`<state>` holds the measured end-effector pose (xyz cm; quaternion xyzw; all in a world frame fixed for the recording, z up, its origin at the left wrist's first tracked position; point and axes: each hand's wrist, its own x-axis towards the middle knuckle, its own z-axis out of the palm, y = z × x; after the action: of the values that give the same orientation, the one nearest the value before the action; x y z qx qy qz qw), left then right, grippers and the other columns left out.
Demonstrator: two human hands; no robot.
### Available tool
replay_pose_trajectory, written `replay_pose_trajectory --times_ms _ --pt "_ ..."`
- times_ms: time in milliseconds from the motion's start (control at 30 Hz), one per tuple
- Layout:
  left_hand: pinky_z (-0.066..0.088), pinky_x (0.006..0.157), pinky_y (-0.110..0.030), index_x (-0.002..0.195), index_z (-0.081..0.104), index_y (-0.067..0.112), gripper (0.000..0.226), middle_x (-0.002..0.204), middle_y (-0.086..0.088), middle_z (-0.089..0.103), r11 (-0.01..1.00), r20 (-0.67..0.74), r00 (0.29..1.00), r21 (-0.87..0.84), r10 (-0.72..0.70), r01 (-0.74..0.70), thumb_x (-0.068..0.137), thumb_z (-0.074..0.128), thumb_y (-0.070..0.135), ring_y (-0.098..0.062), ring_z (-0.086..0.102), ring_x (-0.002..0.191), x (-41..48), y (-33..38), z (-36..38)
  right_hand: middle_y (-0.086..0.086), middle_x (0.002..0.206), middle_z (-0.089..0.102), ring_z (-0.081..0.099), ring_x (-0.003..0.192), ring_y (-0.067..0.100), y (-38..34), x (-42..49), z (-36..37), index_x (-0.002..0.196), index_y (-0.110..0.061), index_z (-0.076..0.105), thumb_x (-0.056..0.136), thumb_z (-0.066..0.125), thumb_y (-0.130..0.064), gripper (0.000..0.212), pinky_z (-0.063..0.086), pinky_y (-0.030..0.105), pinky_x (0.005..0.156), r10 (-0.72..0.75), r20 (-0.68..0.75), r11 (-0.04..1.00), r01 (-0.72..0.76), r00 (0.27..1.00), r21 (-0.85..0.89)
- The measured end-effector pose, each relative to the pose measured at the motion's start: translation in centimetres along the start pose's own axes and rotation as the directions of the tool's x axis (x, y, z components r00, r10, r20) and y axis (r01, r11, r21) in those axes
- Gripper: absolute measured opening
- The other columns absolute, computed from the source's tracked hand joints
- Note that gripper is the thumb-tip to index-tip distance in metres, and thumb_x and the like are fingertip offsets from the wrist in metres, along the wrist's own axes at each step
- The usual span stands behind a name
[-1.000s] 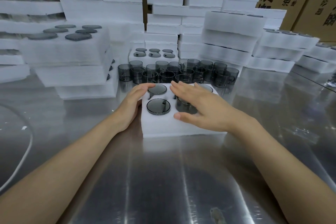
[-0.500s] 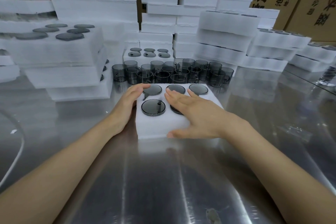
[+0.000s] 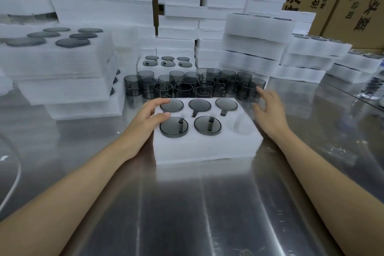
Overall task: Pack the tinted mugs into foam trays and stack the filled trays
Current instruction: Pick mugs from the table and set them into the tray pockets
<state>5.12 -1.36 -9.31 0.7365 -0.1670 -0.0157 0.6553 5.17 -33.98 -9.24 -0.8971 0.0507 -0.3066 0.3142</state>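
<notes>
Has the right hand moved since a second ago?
Yes. The right hand has left the top of the foam tray, going right and toward the loose mugs, uncovering the empty pocket.

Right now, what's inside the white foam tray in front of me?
Five smoky grey transparent mugs sit upside down in the white foam tray, bases and handles showing. The near right pocket is empty. The foam hides their walls and rims.
</notes>
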Motion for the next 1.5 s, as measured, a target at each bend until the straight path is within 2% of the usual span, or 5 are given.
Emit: replay_pose_trajectory --times_ms 267,733,933,1167,1500 --pt "0.031 0.115 -0.047 0.117 0.062 0.037 0.044 0.134 0.0 0.051 1.0 0.007 1.0 0.006 -0.003 0.003 0.074 0.065 0.036 -0.023 0.045 0.131 0.3 -0.3 -0.2 0.018 0.156 0.017 0.011 0.144 0.033 1.4 3.8 2.9 0.147 -0.008 0.033 0.093 0.056 -0.016 0.059 0.017 0.041 0.116 -0.05 0.107 0.895 0.092 0.993 -0.436" --pt "0.036 0.11 -0.045 0.116 0.063 0.037 0.044 0.11 -0.003 0.053 1.0 0.011 1.0 0.006 -0.03 0.03 0.073 0.067 0.036 -0.03 0.052 0.115 0.3 0.1 -0.4 0.004 0.108 0.054 0.055 0.095 0.021 0.8 2.8 2.3 0.091 -0.013 0.051 0.084 0.073 -0.026 0.026 0.043 0.03 0.081 0.132 -0.005 0.983 -0.13 0.991 0.13" --pt "0.036 0.109 -0.042 0.11 0.066 0.04 0.04 0.104 -0.006 0.05 0.999 -0.001 0.999 -0.022 -0.045 0.045 0.071 0.069 0.036 -0.028 0.054 0.109 0.0 0.4 -0.3 0.015 0.094 0.068 0.068 0.093 0.026 -2.3 1.0 0.7 0.09 -0.006 0.061 0.091 0.065 -0.02 0.015 0.054 0.036 0.09 0.3 0.215 0.362 -0.319 0.93 0.876" --pt "0.033 0.111 -0.042 0.113 0.066 0.037 0.042 0.108 -0.006 0.049 0.998 -0.01 0.999 -0.036 -0.044 0.044 0.07 0.069 0.035 -0.026 0.052 0.111 -0.1 0.6 -0.1 0.021 0.117 0.064 0.066 0.109 0.028 -5.9 0.3 -0.6 0.116 0.003 0.06 0.079 0.073 -0.03 0.051 0.054 0.03 0.088 0.112 0.389 0.165 -0.403 0.914 0.9" --pt "0.032 0.112 -0.04 0.116 0.065 0.033 0.046 0.107 -0.006 0.047 0.998 0.0 0.999 -0.048 -0.047 0.047 0.07 0.067 0.032 -0.016 0.05 0.105 -0.3 0.9 0.0 0.012 0.108 0.069 0.067 0.102 0.028 -6.7 -0.1 -1.7 0.105 -0.009 0.058 0.084 0.061 -0.019 0.024 0.056 0.03 0.082 0.089 0.471 0.015 -0.474 0.878 0.88"
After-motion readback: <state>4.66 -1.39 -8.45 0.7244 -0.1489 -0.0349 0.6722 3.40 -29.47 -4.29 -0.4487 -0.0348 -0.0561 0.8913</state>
